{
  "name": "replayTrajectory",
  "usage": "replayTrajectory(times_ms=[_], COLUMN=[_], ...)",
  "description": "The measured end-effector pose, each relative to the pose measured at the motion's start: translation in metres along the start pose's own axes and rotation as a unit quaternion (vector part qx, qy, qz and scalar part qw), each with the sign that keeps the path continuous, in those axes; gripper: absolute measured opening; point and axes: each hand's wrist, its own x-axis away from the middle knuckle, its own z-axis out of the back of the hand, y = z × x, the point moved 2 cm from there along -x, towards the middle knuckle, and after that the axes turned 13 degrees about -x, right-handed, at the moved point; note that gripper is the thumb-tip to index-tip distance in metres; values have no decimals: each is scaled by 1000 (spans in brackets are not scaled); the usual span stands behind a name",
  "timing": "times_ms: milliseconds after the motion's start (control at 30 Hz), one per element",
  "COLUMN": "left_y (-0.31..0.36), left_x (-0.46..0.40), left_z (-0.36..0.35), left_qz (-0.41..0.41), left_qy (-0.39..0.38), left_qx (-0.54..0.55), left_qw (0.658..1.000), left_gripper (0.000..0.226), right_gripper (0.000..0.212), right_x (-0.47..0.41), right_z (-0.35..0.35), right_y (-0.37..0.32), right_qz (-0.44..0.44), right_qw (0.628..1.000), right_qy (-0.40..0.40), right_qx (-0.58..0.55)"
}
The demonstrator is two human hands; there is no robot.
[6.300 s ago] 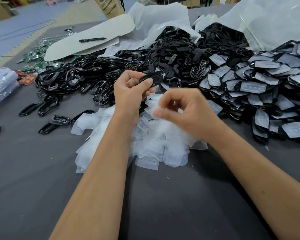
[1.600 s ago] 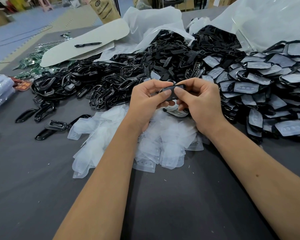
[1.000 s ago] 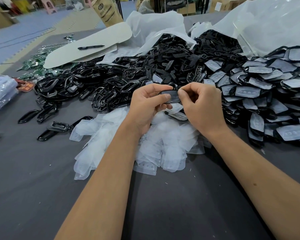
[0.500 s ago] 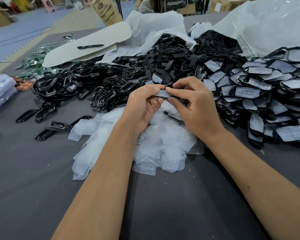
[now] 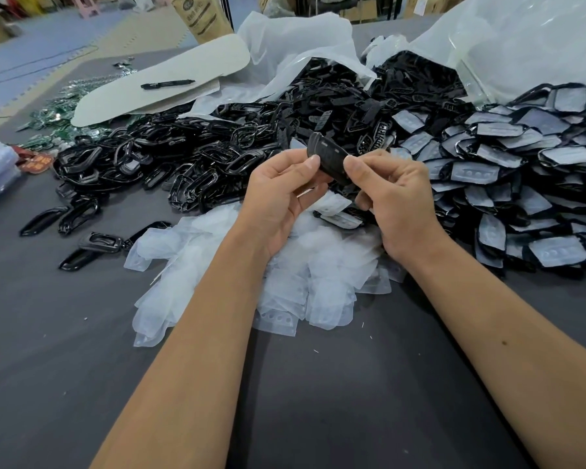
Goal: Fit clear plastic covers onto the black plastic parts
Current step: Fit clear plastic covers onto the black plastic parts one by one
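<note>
Two hands meet above the middle of the table: the left hand (image 5: 285,187) and the right hand (image 5: 391,194) both pinch one black plastic part (image 5: 327,157) between thumb and fingertips, holding it tilted up on edge over the heap of clear plastic covers (image 5: 285,272). Whether a cover already sits on this part I cannot tell; its face looks dark with small marks. The likely trouble is a cover seated only partly, since the pinch takes the part by its edges and pressure on one end could leave the other lifted. A slip would drop the part into the loose covers below or among the uncovered black parts (image 5: 183,164) to the left, where it would be hard to tell from the rest. The thin covers look as if they could crease or cling together, so two might be picked at once. The grey table (image 5: 82,367) is a matte, cloth-like surface. To the right lies a pile of covered parts (image 5: 521,177). Farther back are white plastic bags (image 5: 301,45) spilling more black pieces, a pale board (image 5: 183,76) with a pen (image 5: 167,84) on it, green pieces (image 5: 61,110) and a brown paper bag (image 5: 202,15). Beyond is a floor with blue matting (image 5: 48,38).
</note>
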Motion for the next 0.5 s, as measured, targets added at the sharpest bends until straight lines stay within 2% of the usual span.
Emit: replayTrajectory(times_ms=[133,300,500], left_y=[0,0,-1], left_x=[1,1,1], left_z=[-1,-2,-5], left_qz=[4,4,-6], left_qy=[10,29,29], left_qx=[7,-5,-58], left_qw=[1000,1000,998], left_gripper=[11,10,13], right_gripper=[9,24,27], right_x=[0,0,-2], right_z=[1,6,9], right_y=[1,4,3], right_qz=[-59,-57,-67], right_qw=[995,994,991], right_qy=[-8,-22,-5], right_qx=[-85,-87,-116])
